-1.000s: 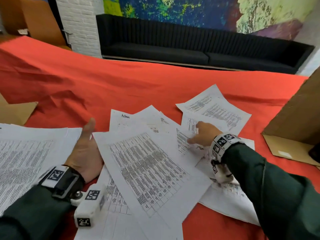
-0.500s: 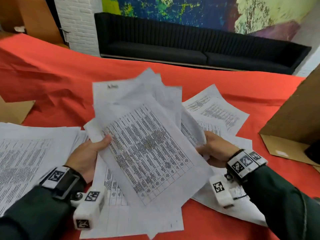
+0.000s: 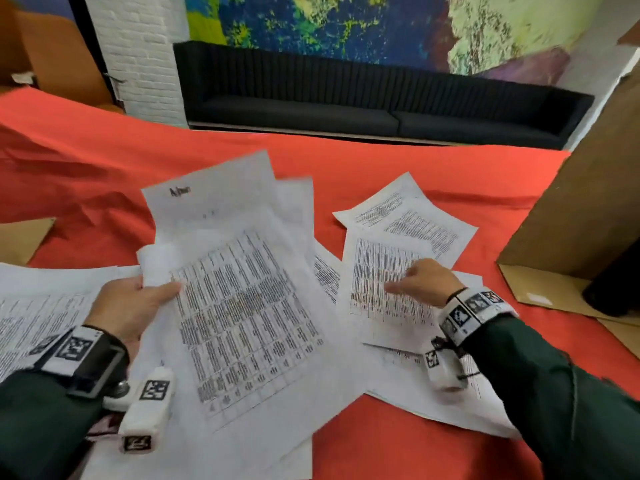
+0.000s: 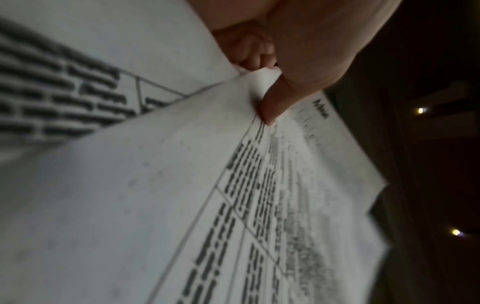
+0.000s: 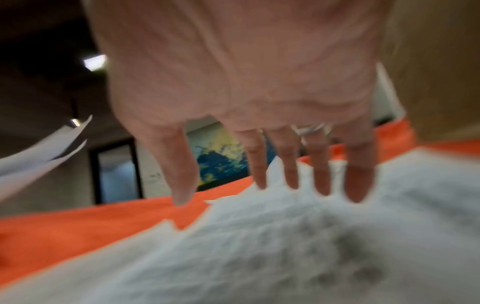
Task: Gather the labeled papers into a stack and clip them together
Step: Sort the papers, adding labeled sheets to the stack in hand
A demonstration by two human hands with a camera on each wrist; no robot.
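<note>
1. Head view: my left hand (image 3: 130, 308) pinched the fanned white printed paper sheets (image 3: 242, 306), raised above the red-clothed desk (image 3: 398, 168).
2. My right hand (image 3: 424, 282), fingers spread, reached over loose white printed pages (image 3: 408, 230) lying flat beside them.

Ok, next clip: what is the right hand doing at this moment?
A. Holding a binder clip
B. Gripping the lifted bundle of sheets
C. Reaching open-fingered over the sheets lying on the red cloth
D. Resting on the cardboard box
C: the right hand has its fingers spread and straight over the loose sheets, holding nothing; the left hand alone grips the lifted bundle.
</note>
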